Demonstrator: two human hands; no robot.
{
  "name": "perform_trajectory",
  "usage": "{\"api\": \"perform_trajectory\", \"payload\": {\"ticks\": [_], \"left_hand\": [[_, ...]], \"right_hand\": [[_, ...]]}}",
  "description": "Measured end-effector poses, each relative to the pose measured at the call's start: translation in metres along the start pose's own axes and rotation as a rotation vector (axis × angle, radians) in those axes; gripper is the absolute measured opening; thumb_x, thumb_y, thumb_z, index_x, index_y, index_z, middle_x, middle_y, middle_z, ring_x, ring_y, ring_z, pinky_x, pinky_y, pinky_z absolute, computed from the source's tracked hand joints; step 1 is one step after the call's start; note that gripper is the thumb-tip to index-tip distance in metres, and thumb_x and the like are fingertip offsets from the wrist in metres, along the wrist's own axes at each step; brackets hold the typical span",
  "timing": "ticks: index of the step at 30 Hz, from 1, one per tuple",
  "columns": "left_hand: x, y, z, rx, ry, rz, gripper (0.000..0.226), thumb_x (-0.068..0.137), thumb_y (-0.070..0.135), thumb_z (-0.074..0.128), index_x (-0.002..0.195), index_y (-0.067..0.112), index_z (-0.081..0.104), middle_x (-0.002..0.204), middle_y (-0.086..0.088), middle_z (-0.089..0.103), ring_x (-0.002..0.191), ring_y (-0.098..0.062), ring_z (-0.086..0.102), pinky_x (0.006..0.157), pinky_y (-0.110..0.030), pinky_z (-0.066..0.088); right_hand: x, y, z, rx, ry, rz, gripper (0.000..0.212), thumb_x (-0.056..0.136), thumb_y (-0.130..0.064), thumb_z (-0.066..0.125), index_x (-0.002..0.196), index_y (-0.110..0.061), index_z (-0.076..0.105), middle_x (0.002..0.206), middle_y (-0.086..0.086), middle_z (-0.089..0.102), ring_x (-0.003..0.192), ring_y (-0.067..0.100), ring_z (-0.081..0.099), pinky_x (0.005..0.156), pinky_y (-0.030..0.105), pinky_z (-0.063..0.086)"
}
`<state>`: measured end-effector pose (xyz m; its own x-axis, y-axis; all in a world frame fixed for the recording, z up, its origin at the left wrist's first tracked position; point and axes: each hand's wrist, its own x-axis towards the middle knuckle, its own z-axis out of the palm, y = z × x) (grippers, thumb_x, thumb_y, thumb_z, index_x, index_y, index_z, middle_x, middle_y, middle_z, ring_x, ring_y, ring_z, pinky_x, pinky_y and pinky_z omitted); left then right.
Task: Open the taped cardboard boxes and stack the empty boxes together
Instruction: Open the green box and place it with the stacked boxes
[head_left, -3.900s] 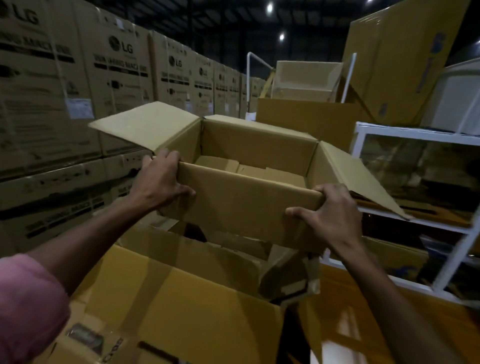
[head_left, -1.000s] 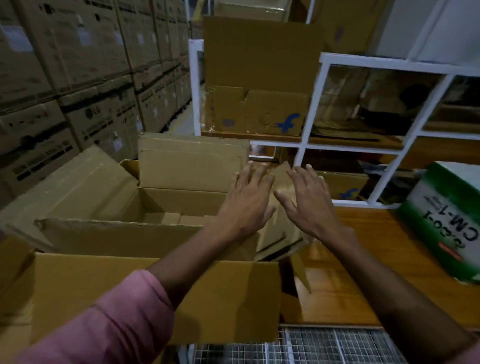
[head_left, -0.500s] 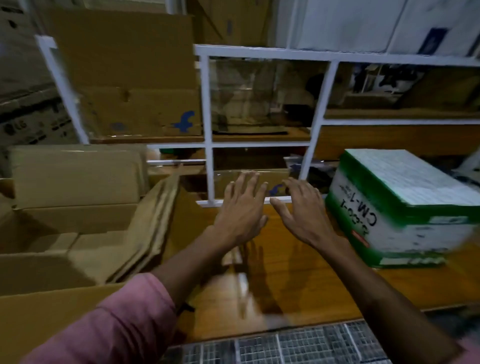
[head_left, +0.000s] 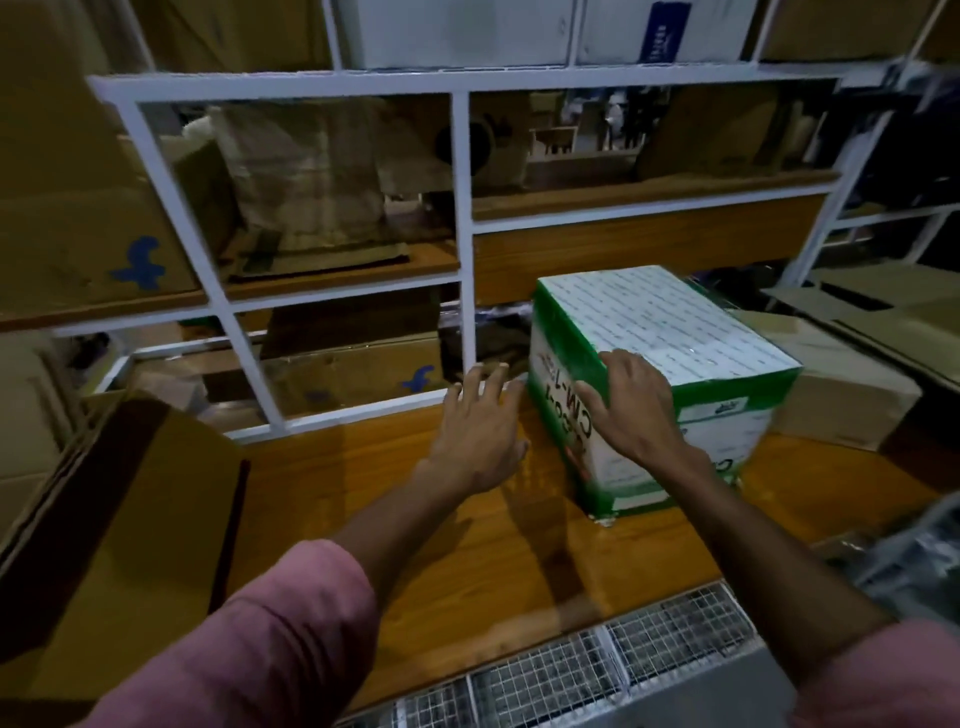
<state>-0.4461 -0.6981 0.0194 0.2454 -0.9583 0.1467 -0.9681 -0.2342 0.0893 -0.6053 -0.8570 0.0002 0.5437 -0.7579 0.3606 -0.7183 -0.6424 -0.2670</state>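
Note:
A closed green-and-white box (head_left: 680, 332) with printed lettering stands on the wooden table (head_left: 467, 545), right of centre. My right hand (head_left: 631, 410) lies flat on the box's near top edge and front face, fingers spread. My left hand (head_left: 480, 428) hovers open just left of the box, fingertips close to its left face; I cannot tell whether it touches. An opened brown cardboard box (head_left: 119, 519) with raised flaps fills the lower left.
A white metal shelf frame (head_left: 465, 218) stands behind the table, holding flattened cardboard. A plain brown carton (head_left: 852, 395) sits right of the green box. Wire mesh (head_left: 571, 670) runs along the table's near edge.
My view has swung right from the opened brown boxes to the green-and-white box. Both hands have reached forward, and my right hand has come to rest on the box.

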Motion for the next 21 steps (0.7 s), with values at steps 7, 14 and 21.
{"api": "perform_trajectory", "payload": {"ticks": [7, 14, 21], "left_hand": [[0.013, 0.008, 0.017, -0.009, -0.083, -0.017, 0.083, 0.098, 0.049, 0.057, 0.161, 0.020, 0.011, 0.170, -0.007, 0.002, 0.156, -0.033, -0.006, 0.125, -0.059, 0.007], [0.016, 0.009, 0.034, -0.064, -0.096, 0.020, 0.088, 0.098, 0.043, 0.058, 0.161, 0.015, 0.004, 0.170, -0.007, 0.003, 0.156, -0.029, -0.005, 0.124, -0.054, 0.005], [-0.007, -0.008, 0.041, -0.416, -0.196, -0.008, 0.111, 0.089, 0.019, 0.071, 0.160, 0.017, -0.016, 0.170, -0.008, 0.006, 0.151, -0.029, 0.026, 0.120, -0.046, 0.034]], "right_hand": [[-0.001, 0.040, 0.019, -0.243, -0.215, 0.087, 0.079, 0.100, -0.068, 0.029, 0.162, -0.022, 0.016, 0.171, 0.007, 0.012, 0.157, 0.035, 0.005, 0.116, 0.070, -0.008], [-0.023, -0.019, 0.021, -0.252, -0.130, -0.184, 0.054, 0.101, -0.054, 0.032, 0.147, -0.029, 0.046, 0.156, 0.000, 0.045, 0.142, 0.033, 0.039, 0.118, 0.068, 0.000], [-0.022, -0.079, 0.032, -0.148, -0.266, -0.412, 0.039, 0.091, -0.035, 0.048, 0.116, -0.012, 0.067, 0.108, 0.009, 0.067, 0.109, 0.031, 0.052, 0.106, 0.044, 0.034]]}}
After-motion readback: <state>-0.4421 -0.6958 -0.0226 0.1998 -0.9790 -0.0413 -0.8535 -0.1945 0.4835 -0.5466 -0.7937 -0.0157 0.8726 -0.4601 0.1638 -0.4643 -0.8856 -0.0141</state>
